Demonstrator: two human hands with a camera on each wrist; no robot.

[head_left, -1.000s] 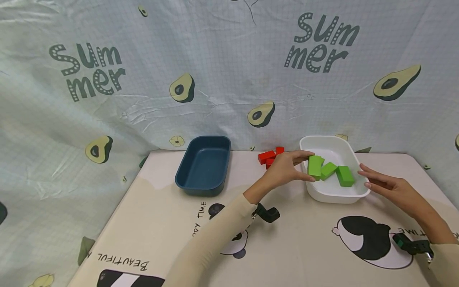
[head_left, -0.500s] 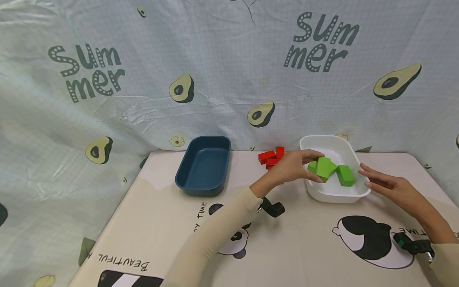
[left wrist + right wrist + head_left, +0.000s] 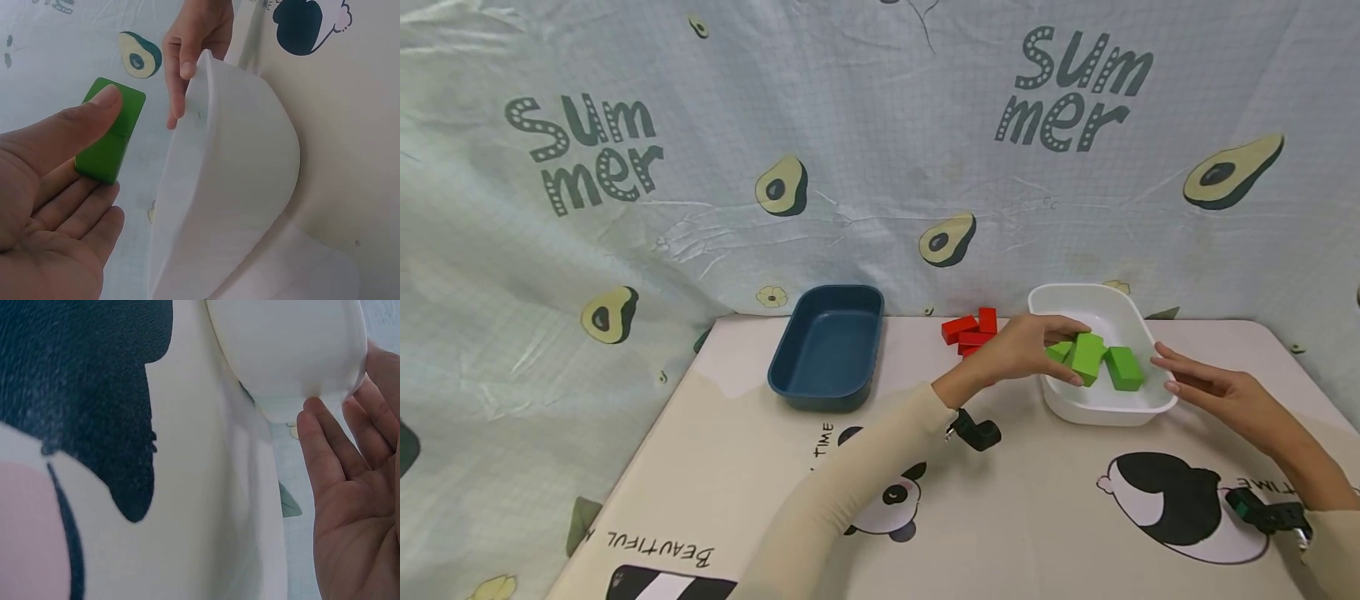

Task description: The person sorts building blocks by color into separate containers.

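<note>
- Left hand [image 3: 1026, 350] pinches green block [image 3: 1086, 358]; other greens [image 3: 1124, 368] in white tray [image 3: 1093, 412]
- Right hand [image 3: 1225, 398] relaxed, fingertips touching tray
- Partway, I'd judge: red blocks [image 3: 958, 329] outside, beside left hand

A bright green rectangular block [image 3: 1086, 360], smooth-faced with slightly rounded corners, is pinched between thumb and fingers in the left grip [image 3: 1028, 347], tilted, over the left part of a white bin [image 3: 1105, 411]. Three more green blocks lie inside that bin: the left block [image 3: 1059, 351], partly covered by the hand; the middle block [image 3: 1106, 353], mostly hidden behind the held one; and the right block [image 3: 1124, 369], in plain sight near the right wall. The bin, a rounded rectangle with a thin rim, sits upright on the tabletop [image 3: 1037, 508].
</note>
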